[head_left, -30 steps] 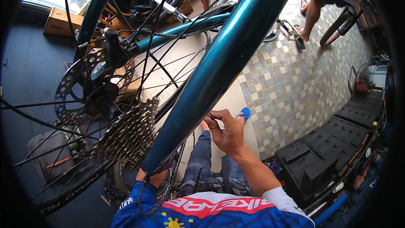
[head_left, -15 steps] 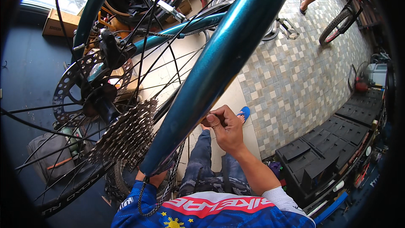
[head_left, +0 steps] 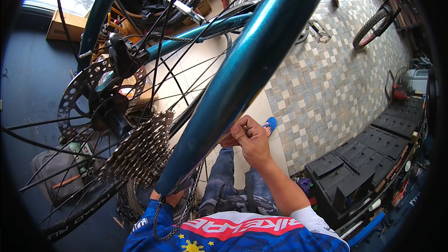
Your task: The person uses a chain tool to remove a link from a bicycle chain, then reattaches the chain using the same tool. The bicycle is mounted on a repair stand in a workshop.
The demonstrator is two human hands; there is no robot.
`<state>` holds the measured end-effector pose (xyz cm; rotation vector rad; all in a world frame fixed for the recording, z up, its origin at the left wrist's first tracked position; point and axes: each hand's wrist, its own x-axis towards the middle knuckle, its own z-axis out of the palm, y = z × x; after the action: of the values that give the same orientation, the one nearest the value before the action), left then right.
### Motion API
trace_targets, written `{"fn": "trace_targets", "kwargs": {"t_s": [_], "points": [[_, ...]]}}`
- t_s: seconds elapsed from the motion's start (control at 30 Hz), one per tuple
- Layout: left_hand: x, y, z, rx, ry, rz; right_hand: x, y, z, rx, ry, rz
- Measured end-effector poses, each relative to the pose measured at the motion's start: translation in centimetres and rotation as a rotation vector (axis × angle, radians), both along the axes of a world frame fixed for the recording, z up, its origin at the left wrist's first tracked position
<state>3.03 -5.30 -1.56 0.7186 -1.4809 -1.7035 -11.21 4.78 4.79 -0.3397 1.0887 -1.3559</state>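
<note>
Nearest: teal tube (head_left: pixel 242 72) slanting across the view, gear cluster (head_left: pixel 140 151) just left of its lower part. Right hand (head_left: pixel 254 144) beside the tube's lower edge, thumb and forefinger pinched narrow; can't tell if anything is between them. Left hand hidden behind the tube, grip unknown. Chain (head_left: pixel 192 195) loops below the tube's end. Judgement: fine work; pinch lightly, sight past the tube, keep chain untwisted. Farther: pedal (head_left: pixel 318 31) over tiles (head_left: pixel 322 93).
</note>
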Motion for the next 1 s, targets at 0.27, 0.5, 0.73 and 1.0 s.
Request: {"fn": "trace_targets", "kwargs": {"t_s": [0.27,0.5,0.73,1.0], "points": [[0.5,0.0,0.5,-0.056,-0.114,-0.006,-0.1,0.0,-0.3,0.026,-0.203,0.003],[0.6,-0.2,0.2,-0.033,-0.088,-0.021,-0.1,0.1,-0.3,0.052,-0.26,0.025],[1.3,0.7,0.2,0.182,-0.074,0.014,0.0,0.2,-0.1,0.025,-0.243,-0.003],[1.7,1.1,1.0,0.268,-0.183,0.008,1.7,0.6,-0.7,-0.042,0.029,-0.092]]}}
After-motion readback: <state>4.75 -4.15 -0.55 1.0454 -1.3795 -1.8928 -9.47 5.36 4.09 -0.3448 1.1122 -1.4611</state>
